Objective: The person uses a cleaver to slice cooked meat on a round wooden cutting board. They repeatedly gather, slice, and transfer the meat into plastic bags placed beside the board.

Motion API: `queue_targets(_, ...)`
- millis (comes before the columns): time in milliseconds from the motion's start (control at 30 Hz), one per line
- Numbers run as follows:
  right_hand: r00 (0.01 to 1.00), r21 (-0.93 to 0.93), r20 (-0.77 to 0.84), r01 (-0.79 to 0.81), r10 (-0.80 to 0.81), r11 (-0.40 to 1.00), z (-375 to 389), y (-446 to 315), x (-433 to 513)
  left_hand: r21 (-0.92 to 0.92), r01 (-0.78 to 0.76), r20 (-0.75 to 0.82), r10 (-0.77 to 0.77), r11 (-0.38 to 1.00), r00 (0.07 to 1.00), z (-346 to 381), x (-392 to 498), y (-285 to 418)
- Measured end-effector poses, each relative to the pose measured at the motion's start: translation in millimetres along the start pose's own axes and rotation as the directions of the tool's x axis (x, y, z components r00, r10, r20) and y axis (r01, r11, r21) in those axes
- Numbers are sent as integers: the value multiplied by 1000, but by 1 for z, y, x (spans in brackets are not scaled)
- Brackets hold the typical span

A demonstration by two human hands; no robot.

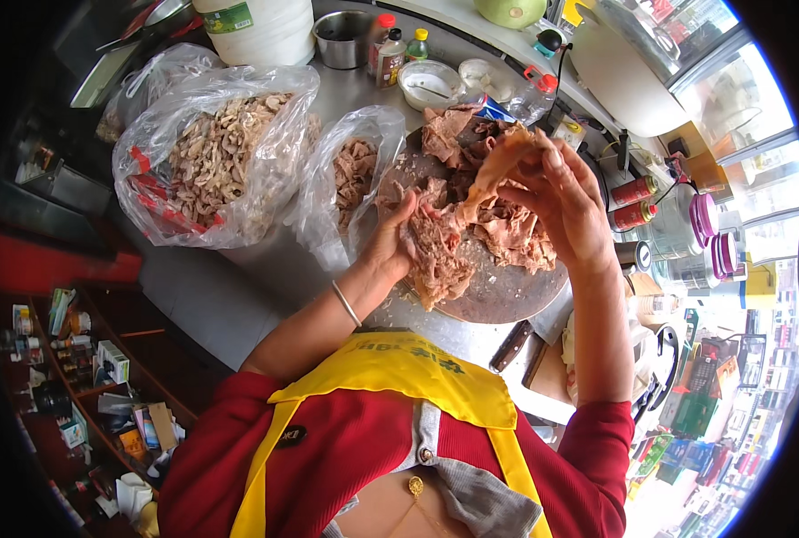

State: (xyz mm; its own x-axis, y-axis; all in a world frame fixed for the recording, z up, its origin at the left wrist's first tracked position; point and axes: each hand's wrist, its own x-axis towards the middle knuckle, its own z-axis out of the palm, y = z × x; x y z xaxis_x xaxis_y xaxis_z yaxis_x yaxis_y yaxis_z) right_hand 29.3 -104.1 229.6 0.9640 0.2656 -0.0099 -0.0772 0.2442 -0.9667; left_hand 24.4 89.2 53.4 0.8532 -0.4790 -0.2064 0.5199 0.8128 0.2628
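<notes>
My left hand holds a ragged piece of cooked meat over a round chopping board. With its fingers pinched, my right hand lifts a pale strip that stretches down to that piece. More cooked meat is heaped on the board beneath and behind my hands. Left of the board, a small clear plastic bag stands open with brownish meat pieces inside. Farther left, a large clear bag holds many pale sliced pieces.
A cleaver with a wooden handle lies at the board's near right edge. Behind the board are a bowl with a spoon, sauce bottles, a steel pot and a white bucket. Red gas canisters and lidded jars stand right.
</notes>
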Motion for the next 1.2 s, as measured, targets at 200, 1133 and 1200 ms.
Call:
queue_targets(200, 974, 49, 155, 158, -163, 986, 24, -18, 36, 32, 98, -62, -96, 995, 993, 3, -19, -20)
queue_targets(1133, 992, -988, -49, -64, 114, 138, -33, 174, 43, 8, -313, 65, 312, 950, 948, 19, -33, 73)
queue_targets(1200, 933, -966, -241, -256, 267, 22, -13, 200, 72, 40, -324, 69, 321, 945, 945, 21, -42, 79)
